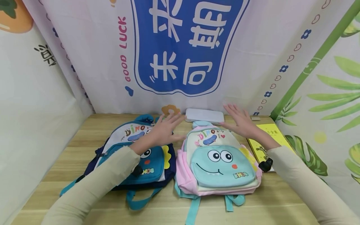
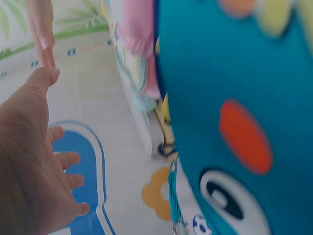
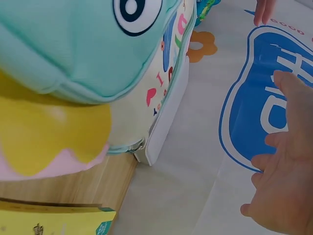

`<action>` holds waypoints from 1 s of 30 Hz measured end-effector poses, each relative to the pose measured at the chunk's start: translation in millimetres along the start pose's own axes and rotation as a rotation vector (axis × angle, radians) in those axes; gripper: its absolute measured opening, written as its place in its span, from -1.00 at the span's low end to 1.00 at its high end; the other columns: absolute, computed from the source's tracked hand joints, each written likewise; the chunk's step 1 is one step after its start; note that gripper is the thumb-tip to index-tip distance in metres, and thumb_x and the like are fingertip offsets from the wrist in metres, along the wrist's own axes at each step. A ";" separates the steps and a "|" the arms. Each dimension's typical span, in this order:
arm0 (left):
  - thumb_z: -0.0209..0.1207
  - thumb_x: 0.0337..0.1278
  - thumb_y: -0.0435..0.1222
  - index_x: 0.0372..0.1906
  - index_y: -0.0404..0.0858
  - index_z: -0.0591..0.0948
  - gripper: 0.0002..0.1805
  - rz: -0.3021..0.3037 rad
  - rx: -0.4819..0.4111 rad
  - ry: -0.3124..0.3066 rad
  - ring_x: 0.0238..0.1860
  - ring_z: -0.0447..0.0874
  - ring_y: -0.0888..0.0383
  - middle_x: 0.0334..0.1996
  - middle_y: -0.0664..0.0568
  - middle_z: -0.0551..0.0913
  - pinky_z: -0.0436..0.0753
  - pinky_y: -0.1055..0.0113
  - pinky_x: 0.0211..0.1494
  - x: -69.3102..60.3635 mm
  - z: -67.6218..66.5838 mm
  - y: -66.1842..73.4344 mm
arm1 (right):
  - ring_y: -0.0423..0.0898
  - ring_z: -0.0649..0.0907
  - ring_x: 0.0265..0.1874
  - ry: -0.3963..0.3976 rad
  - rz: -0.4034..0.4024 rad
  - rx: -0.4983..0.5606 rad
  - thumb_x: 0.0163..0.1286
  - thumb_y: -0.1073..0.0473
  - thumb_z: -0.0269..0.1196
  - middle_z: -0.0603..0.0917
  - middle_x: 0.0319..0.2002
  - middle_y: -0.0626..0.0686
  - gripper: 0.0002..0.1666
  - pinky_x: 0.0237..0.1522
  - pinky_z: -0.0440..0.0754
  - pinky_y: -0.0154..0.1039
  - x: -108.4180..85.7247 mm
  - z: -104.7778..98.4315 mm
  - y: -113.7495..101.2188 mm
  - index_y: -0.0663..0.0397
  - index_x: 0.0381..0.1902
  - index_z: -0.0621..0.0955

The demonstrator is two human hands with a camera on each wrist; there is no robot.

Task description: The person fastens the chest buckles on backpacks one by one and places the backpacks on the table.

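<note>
Two children's backpacks lie side by side on the wooden table. The dark blue and teal backpack (image 1: 153, 170) is at left, partly covered by the left forearm. At its right is the pink, cream and mint backpack (image 1: 225, 168), its printed face up. My left hand (image 1: 166, 129) hovers over the top of the blue backpack, fingers spread, holding nothing. Above the upper right of the pink backpack, my right hand (image 1: 240, 122) is held out with spread fingers, also bare. In the left wrist view, the teal backpack pocket (image 2: 210, 98) fills the right side, apart from the hand.
A white flat box (image 1: 204, 115) lies at the table's back edge, behind the pink backpack. Yellow books (image 1: 268, 134) lie at right, partly under the right forearm. A small grey object (image 1: 256, 118) sits near the back right corner. Printed cloth walls (image 1: 107, 56) enclose the table (image 1: 70, 150).
</note>
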State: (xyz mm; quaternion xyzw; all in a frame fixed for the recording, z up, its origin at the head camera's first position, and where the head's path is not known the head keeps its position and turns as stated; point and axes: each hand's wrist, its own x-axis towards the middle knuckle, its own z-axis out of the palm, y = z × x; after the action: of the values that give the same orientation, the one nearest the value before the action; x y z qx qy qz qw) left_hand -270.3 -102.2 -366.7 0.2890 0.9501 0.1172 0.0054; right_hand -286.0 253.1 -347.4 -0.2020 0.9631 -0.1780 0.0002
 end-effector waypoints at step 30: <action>0.22 -0.40 0.64 0.65 0.00 0.02 0.46 0.287 0.055 -0.238 0.63 0.06 -0.02 0.60 -0.03 0.19 -0.10 -0.19 0.65 -35.9 51.1 57.2 | 0.53 -0.07 0.54 -0.452 -0.138 0.223 -0.21 -0.18 0.69 -0.14 0.60 0.45 0.69 0.35 0.02 0.61 -103.2 21.2 42.1 0.28 0.62 -0.10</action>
State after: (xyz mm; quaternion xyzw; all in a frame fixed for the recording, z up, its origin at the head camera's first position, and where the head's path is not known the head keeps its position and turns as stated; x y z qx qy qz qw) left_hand -205.0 -64.7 -405.6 0.4336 0.8945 0.0557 0.0932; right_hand -206.1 321.9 -389.0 -0.3004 0.8970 -0.2331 0.2255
